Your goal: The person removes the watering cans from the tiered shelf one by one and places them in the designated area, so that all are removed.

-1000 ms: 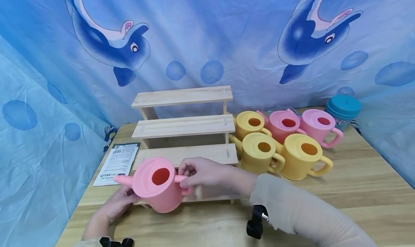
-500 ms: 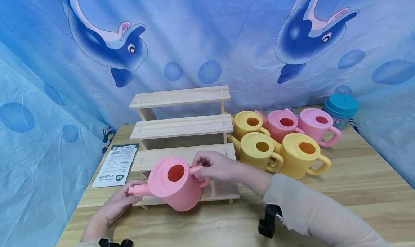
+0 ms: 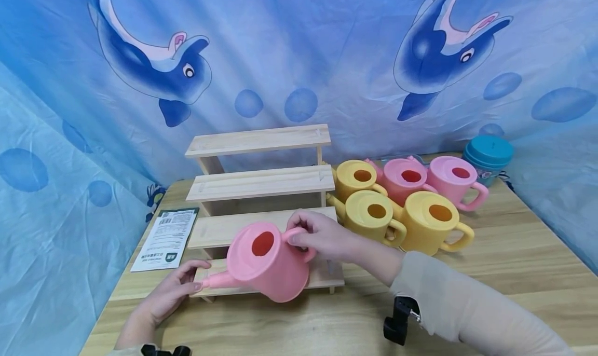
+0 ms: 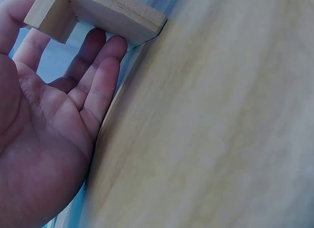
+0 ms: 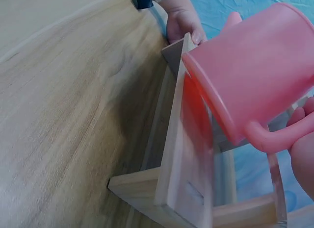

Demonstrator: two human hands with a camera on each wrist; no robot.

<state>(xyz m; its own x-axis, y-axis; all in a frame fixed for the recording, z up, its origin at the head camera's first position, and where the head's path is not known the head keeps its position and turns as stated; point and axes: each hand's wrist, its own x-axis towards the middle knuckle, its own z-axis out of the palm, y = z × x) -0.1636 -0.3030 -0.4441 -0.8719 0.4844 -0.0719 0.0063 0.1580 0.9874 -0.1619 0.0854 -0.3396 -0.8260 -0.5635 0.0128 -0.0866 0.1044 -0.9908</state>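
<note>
A pink toy watering can [image 3: 275, 268] is tilted above the lowest step of a wooden tiered shelf [image 3: 257, 185], its spout pointing down to the left. My right hand [image 3: 322, 236] grips its handle, fingers curled round the loop. My left hand [image 3: 170, 288] holds the left end of the lowest step, close to the spout tip. In the left wrist view the left hand's fingers [image 4: 100, 90] reach up by the board [image 4: 117, 14]. The right wrist view shows the can's base [image 5: 211, 100] over the lowest board [image 5: 181, 164], with a gap hard to judge.
To the right of the shelf stand several yellow watering cans [image 3: 371, 216] and two pink ones [image 3: 404, 179]. A teal lidded tub [image 3: 488, 156] is at the back right. A printed packet [image 3: 165, 239] lies left of the shelf on the wooden table [image 3: 495, 273].
My right hand has carried the pink watering can rightward along the lowest step, and its spout now dips lower. My left hand stays at the step's left end.
</note>
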